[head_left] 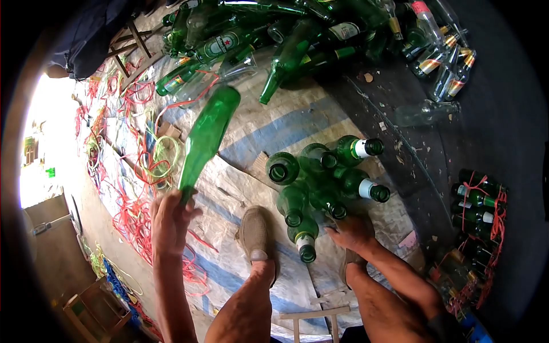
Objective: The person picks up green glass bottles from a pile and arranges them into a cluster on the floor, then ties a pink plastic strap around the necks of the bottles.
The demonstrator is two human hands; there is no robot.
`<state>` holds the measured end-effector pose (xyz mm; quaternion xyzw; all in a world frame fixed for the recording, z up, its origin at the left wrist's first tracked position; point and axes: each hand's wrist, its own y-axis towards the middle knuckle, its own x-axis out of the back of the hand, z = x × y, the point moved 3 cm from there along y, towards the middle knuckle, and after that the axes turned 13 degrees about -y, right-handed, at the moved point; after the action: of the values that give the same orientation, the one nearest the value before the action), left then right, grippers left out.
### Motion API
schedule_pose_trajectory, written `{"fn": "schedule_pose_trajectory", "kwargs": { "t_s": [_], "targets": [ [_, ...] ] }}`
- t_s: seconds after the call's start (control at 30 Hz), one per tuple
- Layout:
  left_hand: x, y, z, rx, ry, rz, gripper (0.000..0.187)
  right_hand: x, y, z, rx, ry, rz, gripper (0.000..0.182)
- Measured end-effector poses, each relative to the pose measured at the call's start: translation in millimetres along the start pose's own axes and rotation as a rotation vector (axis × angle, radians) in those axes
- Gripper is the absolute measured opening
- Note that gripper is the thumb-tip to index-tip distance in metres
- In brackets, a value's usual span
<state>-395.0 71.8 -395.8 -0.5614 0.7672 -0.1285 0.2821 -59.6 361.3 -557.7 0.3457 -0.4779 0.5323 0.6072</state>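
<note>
I see a floor covered by a pale, wrinkled sheet (pixel 246 120) with blue stripes, and a dark mat (pixel 420 166) along its right side. Green bottles (pixel 292 200) stand upright in a close cluster on the sheet. Beyond them lies a heap of bottles (pixel 297 43), mostly green, spreading onto the mat. A clear bottle (pixel 426 113) lies on the mat near small pale scraps (pixel 368 77). To my left, red string (pixel 134 220) and yellow-green string (pixel 163 157) sprawl in tangles. At the far right lies a bundle of bottles (pixel 477 214) bound with red string. Two brown shoes (pixel 255 231) rest on the sheet.
</note>
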Motion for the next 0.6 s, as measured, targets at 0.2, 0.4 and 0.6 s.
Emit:
{"fn": "schedule_pose_trajectory", "kwargs": {
  "t_s": [0.2,0.4,0.6],
  "targets": [
    [41.9,-69.8,2.7,0.045,0.258,-0.021,0.037,0.5,-0.4,0.0,-0.023,0.032,0.031,0.044],
    [41.6,-116.9,-11.8,0.111,0.656,-0.023,0.037,7.6,-2.7,0.8,-0.042,0.102,0.078,0.040],
    [16.0,-146.7,-17.3,0.139,0.836,0.025,0.023,25.7,-7.0,26.1,0.002,0.310,-0.023,0.030]
  ]
}}
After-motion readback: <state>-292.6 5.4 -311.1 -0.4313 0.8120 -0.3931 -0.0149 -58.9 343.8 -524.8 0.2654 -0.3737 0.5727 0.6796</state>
